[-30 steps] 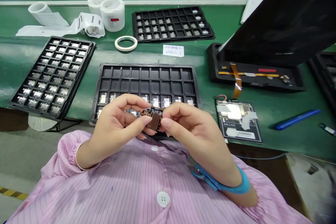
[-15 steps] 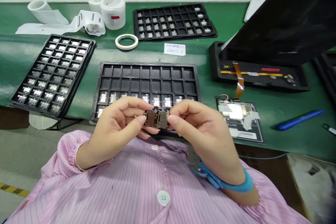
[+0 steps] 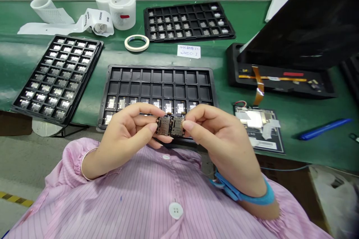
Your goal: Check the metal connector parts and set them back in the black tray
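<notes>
Two small circuit boards with metal card sockets are held side by side over the front of the middle tray. My left hand (image 3: 130, 130) is closed, thumb and fingers pinching the left circuit board (image 3: 163, 125) at its outer edge. The right circuit board (image 3: 177, 126) is pinched between the thumb and forefinger of my right hand (image 3: 214, 134). Whether the boards are joined or only touching, I cannot tell. Beneath them lies a black compartment tray (image 3: 159, 68); similar small boards sit in its nearer rows, partly hidden by my hands.
A filled black tray (image 3: 97, 50) lies to the left, and a partly filled tray (image 3: 193, 39) at the back. Tape ring (image 3: 137, 49), film rolls (image 3: 122, 11) and a paper label (image 3: 189, 51) lie nearby. On the right are a black box (image 3: 280, 87), a wired board (image 3: 259, 129) and a blue tool (image 3: 324, 129).
The boards have tilted slightly, so their metal sockets look lighter and clearer. Both hands keep their pinch, and the whole view has shifted a little.
</notes>
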`<action>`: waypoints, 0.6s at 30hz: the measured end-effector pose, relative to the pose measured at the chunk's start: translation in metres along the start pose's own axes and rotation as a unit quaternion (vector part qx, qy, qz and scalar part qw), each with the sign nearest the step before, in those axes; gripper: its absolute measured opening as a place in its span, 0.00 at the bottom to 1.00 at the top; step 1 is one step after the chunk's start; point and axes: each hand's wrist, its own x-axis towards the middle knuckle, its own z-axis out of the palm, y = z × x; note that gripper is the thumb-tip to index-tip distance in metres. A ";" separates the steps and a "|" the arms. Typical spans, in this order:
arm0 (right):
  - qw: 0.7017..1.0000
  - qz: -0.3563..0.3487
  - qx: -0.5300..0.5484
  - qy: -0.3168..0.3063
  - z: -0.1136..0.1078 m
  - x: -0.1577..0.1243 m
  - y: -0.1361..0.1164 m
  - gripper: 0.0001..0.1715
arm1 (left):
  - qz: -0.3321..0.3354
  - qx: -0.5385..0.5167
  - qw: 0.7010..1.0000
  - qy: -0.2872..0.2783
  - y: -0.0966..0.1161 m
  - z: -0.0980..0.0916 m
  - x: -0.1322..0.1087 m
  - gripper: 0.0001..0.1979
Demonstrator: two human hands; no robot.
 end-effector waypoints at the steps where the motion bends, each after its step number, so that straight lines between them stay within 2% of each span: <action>1: 1.000 0.000 0.000 0.000 0.000 0.000 0.000 0.09 | -0.002 -0.001 1.000 0.001 0.000 0.000 0.000 0.06; 18: 0.999 -0.025 -0.037 0.013 0.000 -0.003 -0.004 0.09 | -0.007 0.013 1.000 0.001 0.000 -0.001 0.000 0.07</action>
